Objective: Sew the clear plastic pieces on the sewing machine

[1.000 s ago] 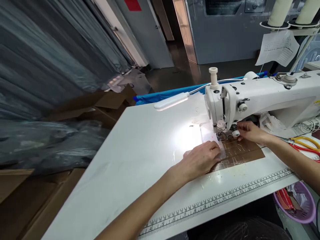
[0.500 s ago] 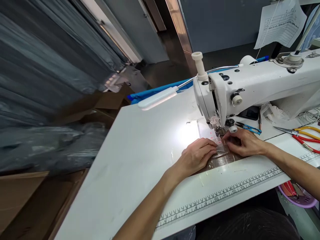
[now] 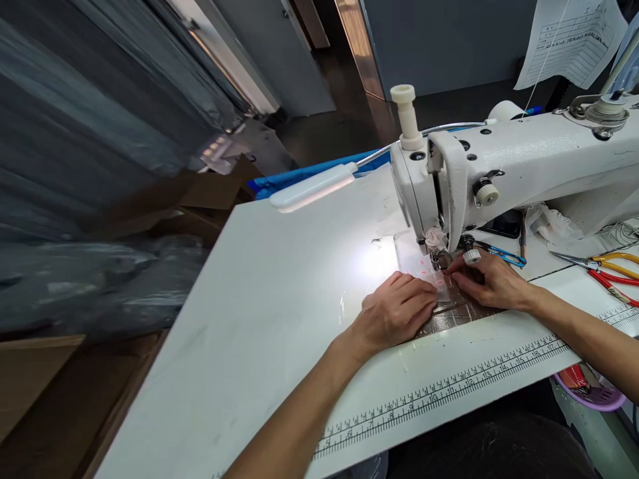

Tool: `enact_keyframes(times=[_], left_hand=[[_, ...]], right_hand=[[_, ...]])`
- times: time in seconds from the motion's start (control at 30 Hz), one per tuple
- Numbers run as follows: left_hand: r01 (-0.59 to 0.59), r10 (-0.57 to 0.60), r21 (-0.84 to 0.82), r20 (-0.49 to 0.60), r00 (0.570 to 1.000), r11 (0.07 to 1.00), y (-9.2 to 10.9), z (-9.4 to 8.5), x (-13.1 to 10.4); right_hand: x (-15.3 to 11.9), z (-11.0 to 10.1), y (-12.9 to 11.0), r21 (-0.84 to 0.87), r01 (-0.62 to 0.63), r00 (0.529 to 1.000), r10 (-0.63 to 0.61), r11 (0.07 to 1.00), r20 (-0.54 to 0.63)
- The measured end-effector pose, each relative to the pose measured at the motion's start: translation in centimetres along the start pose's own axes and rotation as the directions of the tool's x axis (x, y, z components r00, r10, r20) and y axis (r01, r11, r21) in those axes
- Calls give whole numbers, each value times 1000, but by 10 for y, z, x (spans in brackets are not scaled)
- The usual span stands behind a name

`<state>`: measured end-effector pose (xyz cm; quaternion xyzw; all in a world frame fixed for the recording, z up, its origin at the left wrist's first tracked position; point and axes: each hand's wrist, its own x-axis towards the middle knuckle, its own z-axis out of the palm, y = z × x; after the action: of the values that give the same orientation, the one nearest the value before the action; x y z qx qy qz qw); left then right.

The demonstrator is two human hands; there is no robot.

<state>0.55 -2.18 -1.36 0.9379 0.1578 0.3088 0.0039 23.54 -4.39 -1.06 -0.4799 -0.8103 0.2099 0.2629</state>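
Note:
A white sewing machine (image 3: 524,156) stands on the white table (image 3: 279,299). Below its needle area lies a small pale fabric piece with pink spots (image 3: 425,268). My left hand (image 3: 401,307) rests palm down at the left of this piece, fingertips against its edge, fingers close together. Just right of the presser foot (image 3: 439,258), my right hand (image 3: 486,279) has thumb and forefinger bent toward each other; what they pinch, if anything, is too small to make out. A brown, shiny plate area (image 3: 452,316) shows between the hands.
Blue snips (image 3: 502,255), yellow-handled scissors (image 3: 616,261) and a red-handled tool (image 3: 612,286) lie right of my right hand. A lamp (image 3: 314,188) reaches over the table's back. A purple basket (image 3: 596,397) hangs below the front edge. Cardboard boxes (image 3: 40,392) stand at left.
The view has shifted slightly. The machine's lever has dropped lower beside the needle area. Between my hands, the dark curved strip no longer shows. Both hands stay near the fabric.

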Motion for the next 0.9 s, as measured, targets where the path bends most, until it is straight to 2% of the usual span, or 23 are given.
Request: enact_keyframes(times=[0.07,0.23,0.37,0.6,0.73,0.9], left_hand=[[-25,24,22,22,999,999,0,-1,0],[-47,46,31,39,998,998,0,1,-1],[-52,51,24,25,998,998,0,2,0],[-81,76,52,85,993,995,-2,1,-1],[-88,83,62,81,993,994,-1,0,-1],[-49,42,47,134,990,998,4,-4,4]], right_hand=[[1,0,1,-96,-27,1000,27,995,-2],[0,1,1,-261,97,990,-66,960,126],[0,1,0,-260,141,984,-106,955,144],[-1,1,-1,-245,135,986,-105,960,133],[-2,3,0,-241,136,987,-108,961,123],[-3,3,3,-224,224,973,-206,949,99]])
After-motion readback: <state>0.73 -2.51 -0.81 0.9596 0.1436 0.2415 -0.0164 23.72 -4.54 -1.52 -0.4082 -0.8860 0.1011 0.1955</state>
